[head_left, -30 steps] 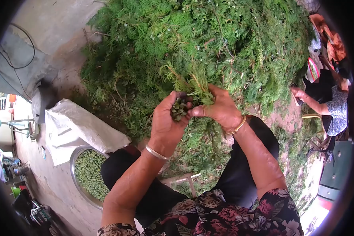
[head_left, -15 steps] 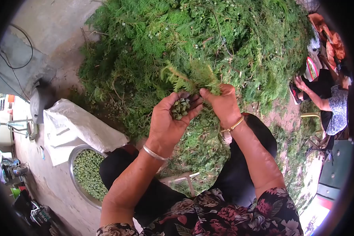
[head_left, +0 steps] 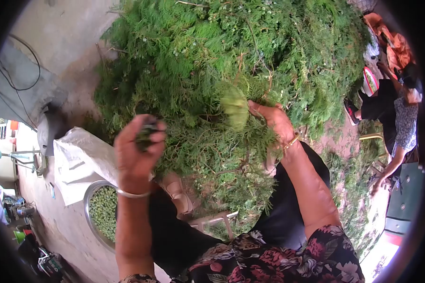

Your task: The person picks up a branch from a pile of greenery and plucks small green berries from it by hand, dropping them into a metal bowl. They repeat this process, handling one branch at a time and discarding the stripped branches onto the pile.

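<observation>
My left hand [head_left: 137, 148] is cupped shut on a handful of small green cones [head_left: 145, 134], and it hangs above and to the right of a metal bowl [head_left: 90, 195] filled with more green cones. My right hand [head_left: 273, 118] grips a blurred green sprig [head_left: 235, 107] right in front of a big heap of cypress-like branches [head_left: 231, 52]. Both wrists wear bangles. My black trousers and flowered sleeves fill the bottom of the view.
A white sack [head_left: 80, 160] lies beside the bowl on the concrete floor. Cables and a grey bag [head_left: 49, 127] lie at the left. Another person [head_left: 392, 122] sits at the right edge among scattered greenery. A small wooden stool frame [head_left: 217, 219] shows between my legs.
My left hand has swung left and down toward the bowl with the cones closed in it. My right hand has moved the sprig up toward the heap, blurred by motion.
</observation>
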Demonstrator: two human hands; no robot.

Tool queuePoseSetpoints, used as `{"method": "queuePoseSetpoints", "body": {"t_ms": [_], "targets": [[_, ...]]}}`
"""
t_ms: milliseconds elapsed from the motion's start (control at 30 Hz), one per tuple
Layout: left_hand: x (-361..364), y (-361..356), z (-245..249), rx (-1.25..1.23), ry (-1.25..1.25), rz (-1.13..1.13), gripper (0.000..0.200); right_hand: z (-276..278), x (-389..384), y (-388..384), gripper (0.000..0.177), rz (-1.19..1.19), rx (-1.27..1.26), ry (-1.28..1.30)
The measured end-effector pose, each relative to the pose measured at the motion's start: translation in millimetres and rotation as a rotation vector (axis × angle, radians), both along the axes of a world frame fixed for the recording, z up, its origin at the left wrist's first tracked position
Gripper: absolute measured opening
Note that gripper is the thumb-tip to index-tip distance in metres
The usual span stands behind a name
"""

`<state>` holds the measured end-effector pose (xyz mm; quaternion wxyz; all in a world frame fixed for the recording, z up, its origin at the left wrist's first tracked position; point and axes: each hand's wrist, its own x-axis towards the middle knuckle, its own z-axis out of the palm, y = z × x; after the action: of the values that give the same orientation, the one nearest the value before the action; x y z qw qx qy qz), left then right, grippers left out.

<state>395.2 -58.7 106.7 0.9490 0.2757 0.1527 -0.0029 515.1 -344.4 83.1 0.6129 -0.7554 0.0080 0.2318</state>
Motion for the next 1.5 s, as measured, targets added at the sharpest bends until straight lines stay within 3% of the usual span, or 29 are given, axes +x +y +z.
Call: {"method": "queuePoseSetpoints", "body": {"t_ms": [100,133,200,267,333,400,433,500,533,600,633,667,733,800,867,900,967,1000,1067,1133,1200,1267,1500], "targets": [[-33.6,54.6,15.9,0.222,0.085,0.238,0.020,-54.4,16.6,-15.9,0.040,0.370,0.712,-0.123],[-52.8,71.6,19.2,0.327,0.147,0.341,0.019,-42.9,10.8,-12.1,0.040,0.371,0.722,-0.129],[-102.6,110.4,8.3,0.497,0.302,0.489,0.017,1.6,-8.9,1.0,0.037,0.104,0.940,0.264],[-156.9,130.5,-2.8,0.607,0.457,0.611,0.016,19.5,-14.3,4.8,0.032,0.092,0.857,0.212],[-221.4,153.4,-35.3,0.834,0.502,0.641,0.016,23.3,-13.4,5.5,0.040,0.040,0.650,0.275],[-263.5,160.7,-43.3,0.607,0.650,0.711,0.016,19.7,-12.9,5.1,0.038,0.075,0.677,0.260],[-279.5,161.3,-47.4,0.605,0.647,0.710,0.016,19.6,-14.0,4.5,0.034,0.110,0.708,0.299],[-306.9,162.5,-55.5,0.917,0.857,0.650,0.024,20.0,-16.0,6.1,0.031,0.149,0.739,0.335],[-320.3,168.5,-67.7,0.917,0.851,0.654,0.024,20.2,-18.3,8.9,0.032,0.155,0.742,0.231],[-333.7,186.6,-103.2,1.722,1.126,0.596,0.038,18.7,-18.8,12.7,0.034,0.159,0.747,0.020],[-334.0,191.0,-112.3,2.167,1.288,0.540,0.050,8.4,-8.6,10.2,0.033,0.228,0.636,0.048],[-323.7,188.8,-106.4,2.168,1.288,0.540,0.050,10.6,-6.2,10.6,0.033,0.227,0.637,0.048],[-272.3,171.9,-74.5,2.209,0.946,0.564,0.043,15.6,-4.8,13.0,0.036,0.303,0.429,-0.063],[-199.5,128.8,-28.0,1.832,0.718,0.507,0.030,-10.4,1.8,12.1,0.035,0.341,0.375,-0.195],[-116.6,38.7,29.4,1.565,0.457,0.444,0.019,-49.9,11.7,9.1,0.030,0.452,-0.153,-0.515],[-90.6,9.3,40.4,1.515,0.338,0.339,0.018,28.7,-5.4,12.5,0.038,0.575,-0.033,-0.270],[-50.2,-38.7,43.5,1.370,0.097,0.089,0.021,16.4,-6.5,18.5,0.036,0.508,-0.042,-0.314],[-31.8,-58.8,38.8,1.449,-0.143,0.023,0.029,5.1,-7.3,21.7,0.035,0.436,-0.053,-0.357],[-2.4,-96.3,24.5,1.091,-0.185,-0.058,0.037,-18.5,-8.5,26.5,0.032,0.289,-0.078,-0.442],[11.2,-106.5,-2.3,0.979,-0.181,-0.085,0.037,-32.2,-7.8,27.0,0.030,0.130,-0.109,-0.522],[14.1,-109.8,-14.6,0.861,-0.168,-0.125,0.038,-4.8,-17.4,28.6,0.031,0.063,-0.166,-0.540],[12.5,-109.7,-17.8,0.328,-0.076,-0.114,0.033,-2.4,-18.3,29.9,0.034,-0.002,-0.340,-0.675],[12.5,-104.0,-20.9,0.372,-0.022,-0.012,0.032,-10.1,-14.8,26.1,0.038,-0.055,-0.335,-0.720]]}}
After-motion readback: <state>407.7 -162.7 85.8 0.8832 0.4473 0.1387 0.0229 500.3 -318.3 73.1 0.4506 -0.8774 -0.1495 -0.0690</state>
